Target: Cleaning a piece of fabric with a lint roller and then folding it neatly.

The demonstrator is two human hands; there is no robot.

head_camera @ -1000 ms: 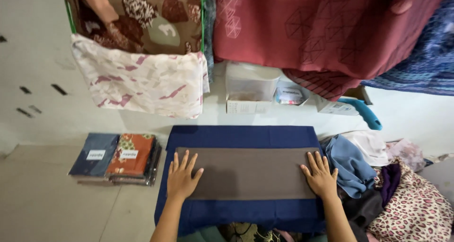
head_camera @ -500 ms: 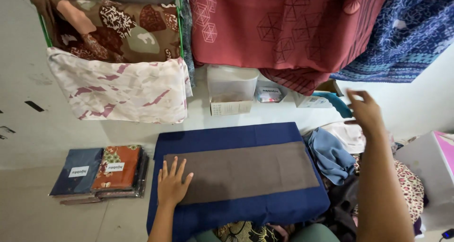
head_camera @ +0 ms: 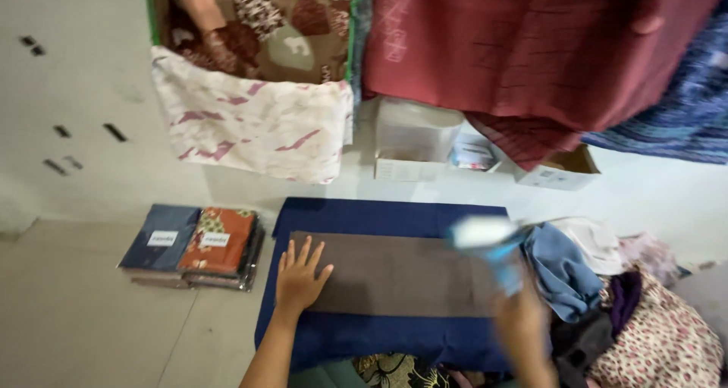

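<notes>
The left hand lies flat, palm down, on the left end of a folded brown cloth. Its fingers are spread wide and point to the far side; they hold nothing and press on the cloth surface.

The brown cloth is a long rectangle with a smooth, matte weave. It lies across the middle of a dark blue pad, which shows as a band on the far side and a band on the near side of the cloth.

The right hand is at the right end of the brown cloth, raised above it and blurred by motion. It grips a white and light blue object; the blur hides the shape of the object, and the exact finger position cannot be told.

Right of the pad is a loose pile of clothes: light blue, white, purple and floral pieces, soft and crumpled.

Left of the pad, on the pale floor, is a stack of flat packed fabrics, one dark blue and one orange, each with a white label.

On the far side, patterned cloths and a dark red cloth hang above white boxes
</notes>
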